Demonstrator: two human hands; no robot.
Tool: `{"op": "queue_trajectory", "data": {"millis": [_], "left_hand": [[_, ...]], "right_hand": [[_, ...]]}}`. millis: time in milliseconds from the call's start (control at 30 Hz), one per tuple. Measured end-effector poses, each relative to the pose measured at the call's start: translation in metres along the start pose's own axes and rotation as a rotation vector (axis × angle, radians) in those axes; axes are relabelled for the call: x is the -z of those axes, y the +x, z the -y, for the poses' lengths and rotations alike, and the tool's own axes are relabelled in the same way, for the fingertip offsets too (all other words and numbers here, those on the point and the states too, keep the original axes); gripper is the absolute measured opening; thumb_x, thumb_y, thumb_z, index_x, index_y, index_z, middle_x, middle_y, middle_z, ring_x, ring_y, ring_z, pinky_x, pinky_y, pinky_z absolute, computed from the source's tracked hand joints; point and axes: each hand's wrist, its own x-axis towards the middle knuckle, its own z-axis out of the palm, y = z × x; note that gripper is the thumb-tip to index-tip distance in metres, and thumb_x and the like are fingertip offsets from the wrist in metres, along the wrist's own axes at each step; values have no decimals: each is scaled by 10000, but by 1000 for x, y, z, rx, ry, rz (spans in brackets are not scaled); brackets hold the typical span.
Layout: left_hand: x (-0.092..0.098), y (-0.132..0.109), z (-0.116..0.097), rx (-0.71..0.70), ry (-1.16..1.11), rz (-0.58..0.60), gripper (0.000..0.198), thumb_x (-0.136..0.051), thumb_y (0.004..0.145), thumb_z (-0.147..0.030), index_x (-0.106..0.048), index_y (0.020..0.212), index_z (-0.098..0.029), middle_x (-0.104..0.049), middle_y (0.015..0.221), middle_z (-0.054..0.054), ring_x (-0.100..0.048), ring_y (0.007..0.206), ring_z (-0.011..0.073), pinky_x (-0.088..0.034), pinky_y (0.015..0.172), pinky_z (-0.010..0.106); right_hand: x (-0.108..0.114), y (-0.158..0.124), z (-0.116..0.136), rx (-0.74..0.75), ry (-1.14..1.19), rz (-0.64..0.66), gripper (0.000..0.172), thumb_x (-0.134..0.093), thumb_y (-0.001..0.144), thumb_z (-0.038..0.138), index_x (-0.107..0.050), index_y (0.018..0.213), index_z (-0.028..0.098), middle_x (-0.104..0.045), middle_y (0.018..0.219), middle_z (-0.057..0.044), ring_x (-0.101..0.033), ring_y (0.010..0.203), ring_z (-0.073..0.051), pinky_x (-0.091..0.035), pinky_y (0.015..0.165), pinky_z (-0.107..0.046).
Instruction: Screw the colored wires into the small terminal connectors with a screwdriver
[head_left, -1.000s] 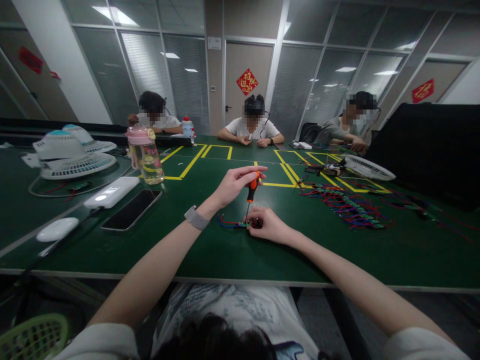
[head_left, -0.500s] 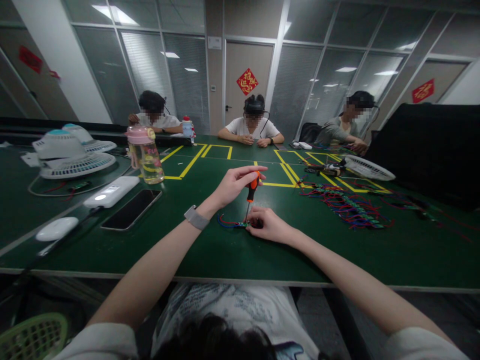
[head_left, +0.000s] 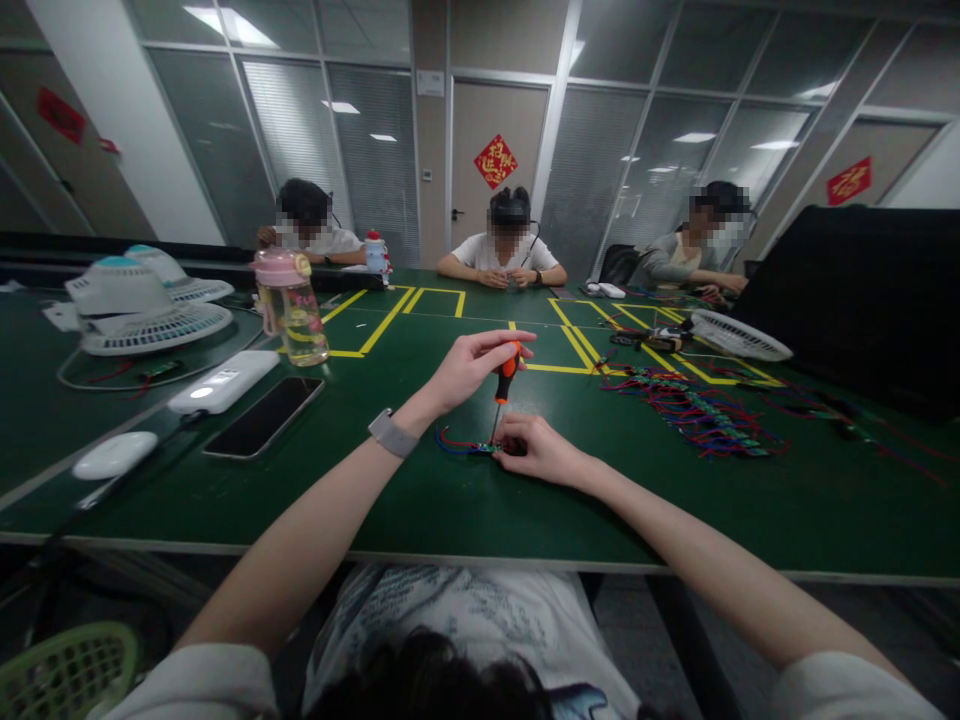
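Observation:
An orange and black screwdriver (head_left: 507,378) stands nearly upright, its handle gripped near the top by my left hand (head_left: 474,368). Its shaft runs down to a small green circuit board (head_left: 484,449) lying on the table, with red and blue wires trailing off to the left. My right hand (head_left: 538,450) pinches the right end of that board, beside the screwdriver's tip. The fingers hide part of the board, and the exact contact of the tip is too small to make out.
Several wired circuit boards (head_left: 697,410) lie in a row on the green table (head_left: 405,500) to the right. On the left are a phone (head_left: 264,418), a white power bank (head_left: 225,382), a water bottle (head_left: 296,310) and white fans (head_left: 154,325). Three people sit across the table.
Both hands, the screwdriver and the board stay almost in place. The view has shifted very slightly. Across the table, the hands of the people have moved a little.

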Motion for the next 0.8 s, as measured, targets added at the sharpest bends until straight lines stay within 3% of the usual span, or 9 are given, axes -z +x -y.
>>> {"op": "queue_trajectory", "data": {"millis": [800], "left_hand": [[1, -1, -4, -8, -20, 49, 271, -585, 849, -244, -688, 1076, -138, -695, 919, 74, -647, 777, 131, -519, 746, 269]], "right_hand": [[-5, 2, -7, -8, 115, -27, 57, -640, 750, 142, -657, 805, 140, -569, 755, -5, -496, 591, -90, -411, 563, -212]]}}
